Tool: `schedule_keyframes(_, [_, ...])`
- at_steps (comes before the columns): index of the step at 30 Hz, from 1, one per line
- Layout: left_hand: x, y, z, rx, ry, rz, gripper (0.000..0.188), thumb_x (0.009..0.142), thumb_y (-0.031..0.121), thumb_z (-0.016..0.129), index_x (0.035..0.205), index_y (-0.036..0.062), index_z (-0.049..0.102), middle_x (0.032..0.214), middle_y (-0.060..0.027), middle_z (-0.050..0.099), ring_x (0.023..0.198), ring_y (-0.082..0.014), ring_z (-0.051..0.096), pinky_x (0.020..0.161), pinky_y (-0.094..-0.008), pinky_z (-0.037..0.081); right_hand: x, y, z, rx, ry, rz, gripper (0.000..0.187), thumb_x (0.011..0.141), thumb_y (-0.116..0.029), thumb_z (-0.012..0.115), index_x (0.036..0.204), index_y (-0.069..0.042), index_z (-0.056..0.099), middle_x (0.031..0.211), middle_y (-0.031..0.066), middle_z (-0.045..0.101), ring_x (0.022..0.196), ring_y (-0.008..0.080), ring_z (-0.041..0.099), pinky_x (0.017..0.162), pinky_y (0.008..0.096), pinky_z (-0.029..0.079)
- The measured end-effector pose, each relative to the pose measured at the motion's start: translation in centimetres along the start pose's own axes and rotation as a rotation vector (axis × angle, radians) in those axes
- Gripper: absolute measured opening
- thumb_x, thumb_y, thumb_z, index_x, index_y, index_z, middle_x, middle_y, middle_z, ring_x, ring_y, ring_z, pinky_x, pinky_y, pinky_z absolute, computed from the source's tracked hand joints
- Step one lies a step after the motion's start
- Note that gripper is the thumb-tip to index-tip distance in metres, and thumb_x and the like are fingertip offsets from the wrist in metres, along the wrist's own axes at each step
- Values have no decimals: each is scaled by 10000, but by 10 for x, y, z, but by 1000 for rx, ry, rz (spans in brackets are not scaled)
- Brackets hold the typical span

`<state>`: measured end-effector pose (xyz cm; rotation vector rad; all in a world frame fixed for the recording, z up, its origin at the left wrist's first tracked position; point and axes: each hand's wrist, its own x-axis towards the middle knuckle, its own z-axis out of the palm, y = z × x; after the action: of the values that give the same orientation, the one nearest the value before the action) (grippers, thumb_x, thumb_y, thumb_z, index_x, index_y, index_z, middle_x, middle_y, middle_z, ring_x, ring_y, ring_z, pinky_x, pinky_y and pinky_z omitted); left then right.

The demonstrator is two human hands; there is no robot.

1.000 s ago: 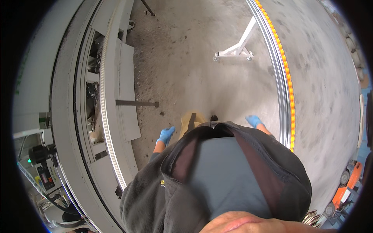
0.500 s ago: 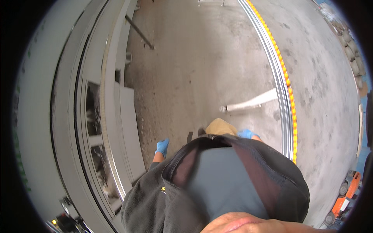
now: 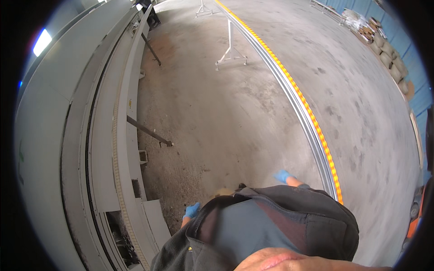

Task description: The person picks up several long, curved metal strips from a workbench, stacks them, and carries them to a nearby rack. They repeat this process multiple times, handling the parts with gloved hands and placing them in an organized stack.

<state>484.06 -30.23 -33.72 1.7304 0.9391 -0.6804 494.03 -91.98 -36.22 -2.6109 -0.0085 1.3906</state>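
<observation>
My left hand [image 3: 191, 210], in a blue glove, hangs beside my dark jacket, nearest the long grey machine [image 3: 135, 171] on the left. Nothing shows in it, and its fingers look loosely apart. Ahead of my body on the right is my right hand [image 3: 283, 175], also gloved in blue. It is a little blurred, its fingers stretched forward with nothing seen in them. Close to that hand runs a long metal rail [image 3: 312, 135] with a yellow-orange strip [image 3: 323, 140] along its outer side. A gap separates the hand from the rail.
White stands [image 3: 230, 54] are under the rail farther ahead. Dark slanted bars [image 3: 149, 131] reach from the machine to the concrete floor [image 3: 203, 113]. Stacked sacks [image 3: 389, 58] lie by the blue wall at far right; an orange vehicle [image 3: 416, 212] is partly visible there.
The view has moved forward and lifted, showing more floor, a whole stand and more bars. My right hand has swung forward; my left has come back toward my body. The nearby white leg is out of view.
</observation>
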Motion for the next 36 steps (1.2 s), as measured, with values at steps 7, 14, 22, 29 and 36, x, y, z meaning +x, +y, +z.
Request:
schedule_keyframes(7, [144,163,-14,57,43,-230,461,986,362,722,1198,-45,768,1080,-135,787,995,-254,713,892,-443,554,188,-143,-375,708,369,-134,508,1018,-395,652,1335,-9,739,1282,236,776,1248,346,723,1055,462,554])
schedule_keyframes(14, [368,414,-113,433,104,39,431,1021,382,676,1143,-17,783,978,-120,770,908,-275,707,828,-428,557,329,-179,-459,404,90,9,508,1038,-447,626,1356,-71,751,1319,198,770,1222,358,731,1035,471,553])
schedule_keyframes(22, [593,900,-160,-44,112,422,539,989,382,761,1296,-60,746,1170,-131,792,1040,-225,703,953,-387,549,484,-187,-619,340,-56,125,485,1036,-453,644,1325,-87,776,1336,186,767,1216,364,733,1030,460,560])
schedule_keyframes(29, [699,1043,-184,312,7,54,559,1039,481,646,1260,-22,750,1142,-125,805,1031,-264,718,950,-442,561,711,-241,-868,46,-39,-41,465,1034,-457,659,1297,-100,798,1350,175,763,1210,369,736,1026,450,567])
schedule_keyframes(36, [803,1090,-248,133,-26,-228,586,1024,514,623,1346,39,742,1360,-245,736,1259,-412,688,1072,-495,530,859,-447,-1292,578,289,-217,475,1016,-406,673,1267,-16,773,1178,171,811,1083,269,741,962,416,579])
